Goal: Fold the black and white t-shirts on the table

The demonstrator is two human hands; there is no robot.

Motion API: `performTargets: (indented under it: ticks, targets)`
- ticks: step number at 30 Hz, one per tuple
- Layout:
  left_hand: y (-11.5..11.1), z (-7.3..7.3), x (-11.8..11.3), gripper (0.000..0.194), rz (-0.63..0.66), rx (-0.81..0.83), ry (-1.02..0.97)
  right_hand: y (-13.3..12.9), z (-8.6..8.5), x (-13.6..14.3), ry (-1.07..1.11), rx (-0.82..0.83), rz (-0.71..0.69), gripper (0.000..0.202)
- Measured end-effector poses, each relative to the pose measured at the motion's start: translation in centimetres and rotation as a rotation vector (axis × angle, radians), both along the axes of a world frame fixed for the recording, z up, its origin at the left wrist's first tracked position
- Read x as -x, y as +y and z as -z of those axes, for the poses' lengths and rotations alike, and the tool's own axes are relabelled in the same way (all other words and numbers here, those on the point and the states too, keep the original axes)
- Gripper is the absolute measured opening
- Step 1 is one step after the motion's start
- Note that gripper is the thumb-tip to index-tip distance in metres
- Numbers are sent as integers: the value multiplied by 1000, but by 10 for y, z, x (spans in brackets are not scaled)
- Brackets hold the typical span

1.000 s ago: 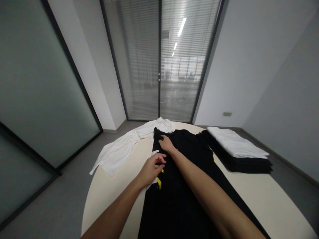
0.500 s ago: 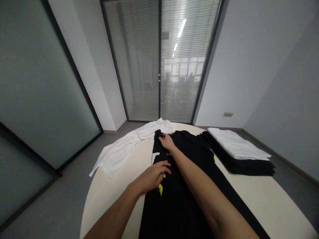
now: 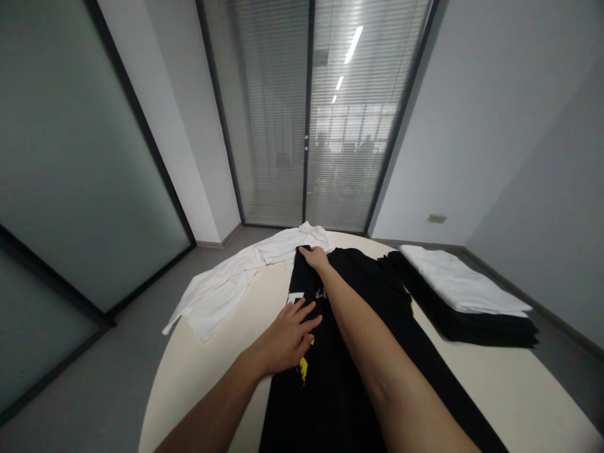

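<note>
A black T-shirt (image 3: 325, 384) with yellow and white print lies spread over the table, one side folded inward. My left hand (image 3: 290, 333) rests on its left part with fingers spread, partly covering the yellow print. Farther off, my right hand (image 3: 315, 257) has its fingers closed on the shirt's far left corner, beside the collar. My right forearm crosses over the shirt and hides part of its middle and some white lettering.
A white garment (image 3: 231, 283) lies loosely along the left and far edge of the round table (image 3: 189, 384). On the right sits a stack of folded black clothes (image 3: 491, 330) with a folded white garment (image 3: 462, 280) on top. Glass panels stand beyond.
My left hand has spread and flattened its fingers on the shirt. The raised fold at my right hand now lies flatter. The view has shifted slightly.
</note>
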State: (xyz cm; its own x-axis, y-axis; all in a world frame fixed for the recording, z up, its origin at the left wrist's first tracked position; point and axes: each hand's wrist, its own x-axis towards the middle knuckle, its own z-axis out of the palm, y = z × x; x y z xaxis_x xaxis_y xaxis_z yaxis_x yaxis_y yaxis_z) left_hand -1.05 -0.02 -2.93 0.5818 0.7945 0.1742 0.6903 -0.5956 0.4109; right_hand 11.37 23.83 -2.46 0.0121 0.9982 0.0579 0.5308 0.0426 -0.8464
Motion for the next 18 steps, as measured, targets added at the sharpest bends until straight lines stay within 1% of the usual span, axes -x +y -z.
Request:
performTargets:
  ticks: [2, 4, 8, 12, 16, 18]
  targets:
    - [0, -1, 0, 51, -1, 0, 8, 5, -3, 3, 33, 23, 23, 33]
    - [0, -1, 0, 52, -4, 8, 17, 9, -5, 6, 94, 40, 53, 33]
    - [-2, -4, -1, 52, -11, 25, 25, 13, -4, 8, 226, 53, 70, 44]
    - [-3, -4, -1, 51, -27, 4, -1, 10, 3, 6, 312, 60, 20, 57]
    - [-3, -3, -2, 55, -34, 13, -25, 4, 4, 1, 334, -6, -24, 64]
    - [-2, -2, -3, 57, -31, 11, -55, 0, 2, -4, 317, -48, -28, 64]
